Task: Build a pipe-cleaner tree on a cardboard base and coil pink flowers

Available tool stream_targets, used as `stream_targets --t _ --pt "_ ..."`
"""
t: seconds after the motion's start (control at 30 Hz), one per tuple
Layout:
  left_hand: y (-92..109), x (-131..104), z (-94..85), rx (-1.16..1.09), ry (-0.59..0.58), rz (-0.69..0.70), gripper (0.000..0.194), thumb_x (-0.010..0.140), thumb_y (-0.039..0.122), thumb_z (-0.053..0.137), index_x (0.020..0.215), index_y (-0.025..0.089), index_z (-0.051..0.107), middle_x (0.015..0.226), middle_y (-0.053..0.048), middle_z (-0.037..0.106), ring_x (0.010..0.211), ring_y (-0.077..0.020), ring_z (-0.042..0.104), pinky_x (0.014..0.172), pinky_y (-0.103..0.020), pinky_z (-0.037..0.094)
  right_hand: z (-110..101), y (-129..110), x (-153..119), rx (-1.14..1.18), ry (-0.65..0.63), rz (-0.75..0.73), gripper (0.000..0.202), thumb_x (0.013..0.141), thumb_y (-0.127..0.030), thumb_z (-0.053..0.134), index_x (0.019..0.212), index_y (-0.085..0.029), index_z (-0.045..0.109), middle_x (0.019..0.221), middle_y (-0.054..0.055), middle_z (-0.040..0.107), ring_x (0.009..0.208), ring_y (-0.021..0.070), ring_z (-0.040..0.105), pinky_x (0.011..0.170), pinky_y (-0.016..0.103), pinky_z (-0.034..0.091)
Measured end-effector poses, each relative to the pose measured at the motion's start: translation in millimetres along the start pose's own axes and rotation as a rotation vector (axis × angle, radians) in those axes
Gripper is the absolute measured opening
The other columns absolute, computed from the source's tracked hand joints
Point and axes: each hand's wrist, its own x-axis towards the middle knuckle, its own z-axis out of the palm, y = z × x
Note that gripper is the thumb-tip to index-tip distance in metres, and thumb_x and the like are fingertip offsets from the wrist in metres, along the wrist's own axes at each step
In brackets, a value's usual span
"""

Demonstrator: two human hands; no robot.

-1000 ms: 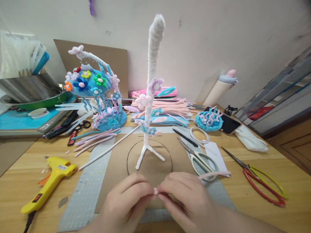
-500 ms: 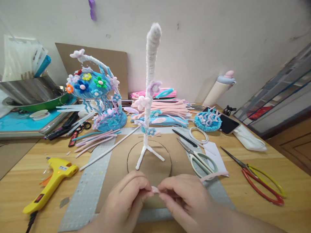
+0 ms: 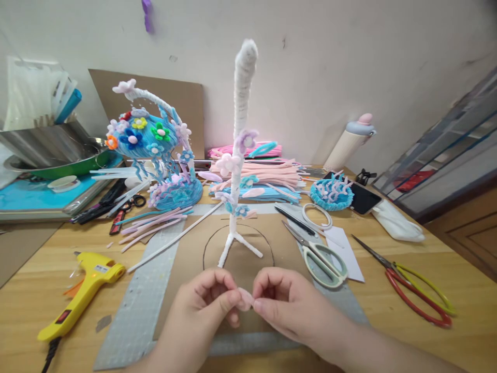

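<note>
A small pale pink fuzzy piece (image 3: 244, 299) is between my two hands, low in the middle of the view. My left hand (image 3: 213, 305) pinches its left side between thumb and fingers. Closed at the piece's right end, my right hand (image 3: 281, 303) has its thumb and forefinger pressed together. Just beyond them stands a white wrapped stem (image 3: 240, 98) with splayed feet, bearing pink, purple and blue flowers. It stands on brown cardboard (image 3: 174, 300) marked with a drawn circle.
A yellow glue gun (image 3: 87, 285) lies at left. Green-handled scissors (image 3: 324, 264) and red-and-yellow-handled scissors (image 3: 415, 295) lie at right. Behind are a blue flowered ornament (image 3: 147, 134), bundled pink stems (image 3: 264, 171), a blue fuzzy disc (image 3: 332, 192) and a bottle (image 3: 349, 142).
The pink piece has turned and shows a broader, rounded face. My fingers have shifted around it, and the pink strip that stuck out right of my right hand no longer shows there.
</note>
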Motion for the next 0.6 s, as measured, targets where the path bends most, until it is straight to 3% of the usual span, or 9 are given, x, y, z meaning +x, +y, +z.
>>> stream_targets --t 0.17,0.4,0.6 --pt "-1 4 1.2 -0.112 0.052 -0.051 0.029 0.061 0.035 0.078 0.063 0.015 0.057 0.056 -0.001 0.067 0.043 -0.0092 0.056 0.046 -0.019 0.045 1 7 4 0.117 -0.078 0.088 0.036 0.067 -0.042 0.074 0.074 -0.015 0.052 0.049 -0.005 0.054 0.038 0.004 0.041 0.037 0.015 0.027" --pt "-4 7 -2.0 -0.18 0.06 -0.005 0.026 0.064 0.031 0.077 0.065 0.014 0.059 0.059 -0.001 0.067 0.046 -0.0082 0.057 0.047 -0.018 0.047 9 2 11 0.154 -0.047 0.017 0.036 0.066 -0.039 0.076 0.073 -0.014 0.05 0.056 0.001 0.065 0.047 0.0095 0.06 0.048 0.02 0.048" --pt "28 3 2.2 -0.109 0.116 0.171 0.023 0.065 0.027 0.077 0.064 0.014 0.057 0.058 0.0 0.067 0.047 -0.0088 0.058 0.048 -0.019 0.049 17 -24 9 0.163 -0.05 -0.05 0.034 0.066 -0.035 0.077 0.074 -0.015 0.051 0.062 0.002 0.068 0.057 0.0143 0.067 0.055 0.025 0.053"
